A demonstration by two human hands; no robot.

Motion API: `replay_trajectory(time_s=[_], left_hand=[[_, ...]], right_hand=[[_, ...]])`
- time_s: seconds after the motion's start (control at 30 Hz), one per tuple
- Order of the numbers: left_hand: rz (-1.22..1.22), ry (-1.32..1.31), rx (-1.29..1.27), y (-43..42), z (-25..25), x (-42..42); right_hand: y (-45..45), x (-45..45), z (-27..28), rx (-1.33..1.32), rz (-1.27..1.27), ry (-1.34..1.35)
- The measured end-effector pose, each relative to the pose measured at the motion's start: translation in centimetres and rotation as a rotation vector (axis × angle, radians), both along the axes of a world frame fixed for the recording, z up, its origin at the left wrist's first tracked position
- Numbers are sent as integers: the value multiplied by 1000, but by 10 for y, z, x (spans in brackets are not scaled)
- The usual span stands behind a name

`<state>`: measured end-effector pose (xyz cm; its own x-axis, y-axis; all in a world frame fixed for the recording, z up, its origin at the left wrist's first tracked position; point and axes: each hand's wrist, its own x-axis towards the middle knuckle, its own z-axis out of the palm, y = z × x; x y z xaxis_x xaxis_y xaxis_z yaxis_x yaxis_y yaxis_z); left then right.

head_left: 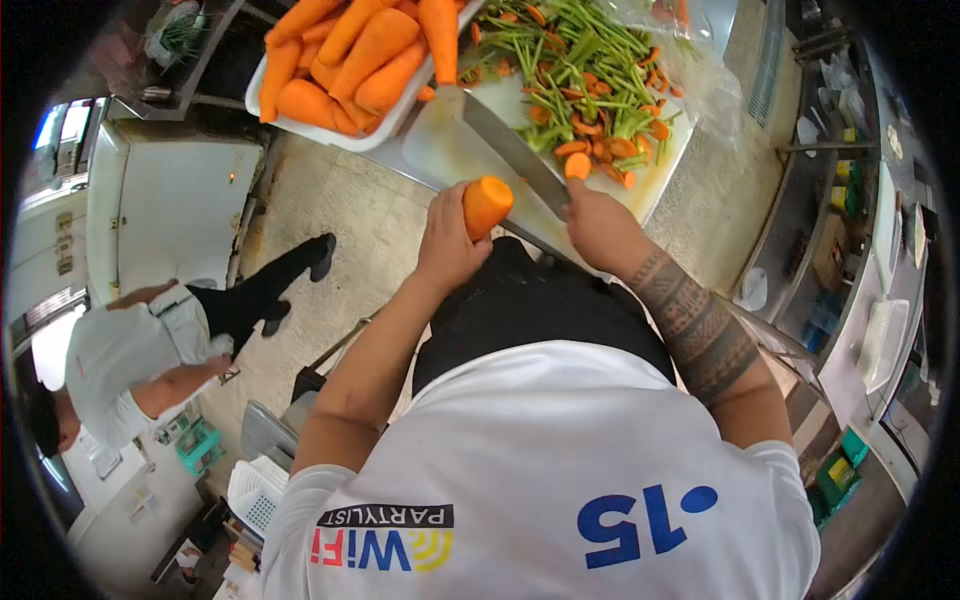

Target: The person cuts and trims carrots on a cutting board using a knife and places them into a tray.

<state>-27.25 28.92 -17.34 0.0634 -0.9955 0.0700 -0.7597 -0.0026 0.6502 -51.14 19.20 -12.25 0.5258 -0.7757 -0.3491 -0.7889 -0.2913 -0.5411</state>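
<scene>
My left hand (448,240) is wrapped round a peeled carrot (488,204), its cut end facing up, just off the near edge of the cutting board. In my right hand (603,228) is a large knife (515,145), its wide blade slanting up and left over the white cutting board (440,150). Beyond the blade lies a pile of green carrot stalks (585,75) mixed with sliced-off orange tops. One cut carrot end (577,166) sits close to my right knuckles. At the upper left, peeled carrots (375,60) fill a white tray (375,142).
A clear plastic bag (700,90) lies at the board's right side. Another person (150,350) stands to the left near a white freezer (180,200). Metal shelves (810,230) line the right. A white basket (258,492) is behind me at the lower left.
</scene>
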Motion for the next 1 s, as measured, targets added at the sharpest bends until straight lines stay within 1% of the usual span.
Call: replay_trajectory(time_s=[0.07, 0.13, 0.2, 0.3, 0.33, 0.43, 0.5, 0.53, 0.57, 0.63, 0.67, 0.77, 0.8, 0.87, 0.97, 1.0], left_hand=[[7, 98, -37, -5, 12, 11], [10, 143, -36, -20, 45, 23], [16, 197, -37, -42, 69, 43], [50, -7, -148, -85, 106, 80], [72, -29, -182, -101, 121, 92], [144, -61, -225, -143, 151, 133], [214, 22, -197, -159, 166, 155], [247, 64, -179, -165, 170, 165], [280, 48, -180, -169, 166, 177], [338, 17, -176, -174, 146, 198], [306, -5, -188, -175, 139, 205], [306, -289, -150, -178, 116, 214], [306, -298, -148, -179, 113, 213], [308, -315, -145, -180, 108, 210], [349, -333, -92, -176, 123, 198], [380, -430, -146, -176, 124, 196]], right_hand=[[-2, -20, -9, -90, -30, -52], [-2, -28, -17, -102, -76, -69], [2, -17, 11, -31, -134, 35], [4, -10, 14, 2, -157, 143], [4, -9, 13, -10, -166, 141], [5, -11, 12, -22, -182, 143], [5, -10, 11, -22, -190, 145], [5, -9, 11, -27, -189, 146], [6, -9, 12, -31, -191, 147], [5, -6, 13, -32, -204, 165], [6, -4, 15, -30, -215, 182], [8, 1, 19, -38, -221, 192], [9, 1, 20, -43, -220, 191], [11, 1, 16, -76, -215, 177], [9, 6, 18, -78, -214, 183], [9, 8, 20, -72, -213, 189]])
